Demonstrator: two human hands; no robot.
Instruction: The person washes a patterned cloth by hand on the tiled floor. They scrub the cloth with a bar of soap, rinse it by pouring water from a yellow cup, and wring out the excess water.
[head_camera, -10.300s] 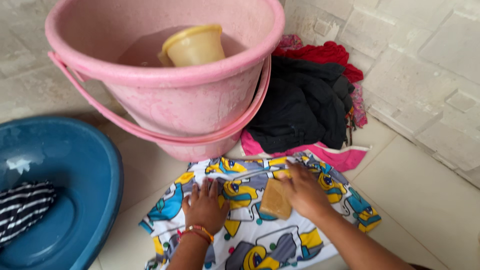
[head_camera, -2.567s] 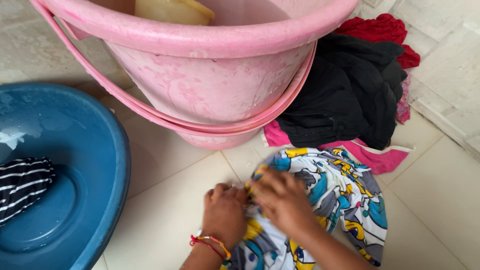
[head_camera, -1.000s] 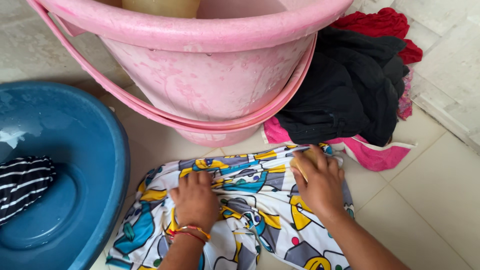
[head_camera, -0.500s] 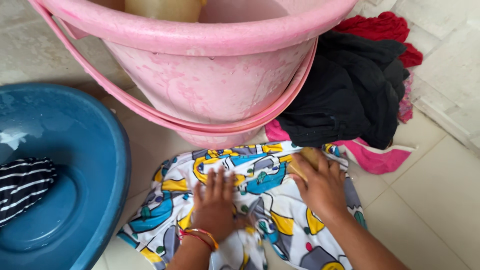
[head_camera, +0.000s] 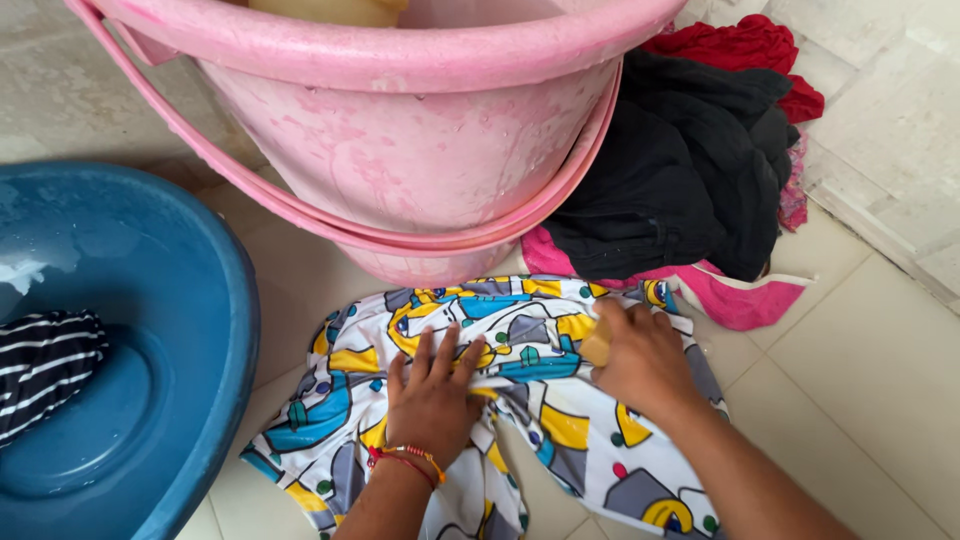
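Just in front of the bucket (head_camera: 420, 170) the printed cloth (head_camera: 520, 400) lies spread on the floor, left hand (head_camera: 432, 400) flat with fingers splayed, right hand (head_camera: 640, 360) closed on the soap (head_camera: 596, 344) (mostly hidden), so soaping looks under way, rinsing undone.

Left hand (head_camera: 432, 392): lay palm down, fingers spread and pointing away from the body.
Left wrist: wore a thin red and yellow band.
Right hand (head_camera: 640, 358): knuckles up, fingers curled closed.
Forearms: both bare, reaching forward from below.
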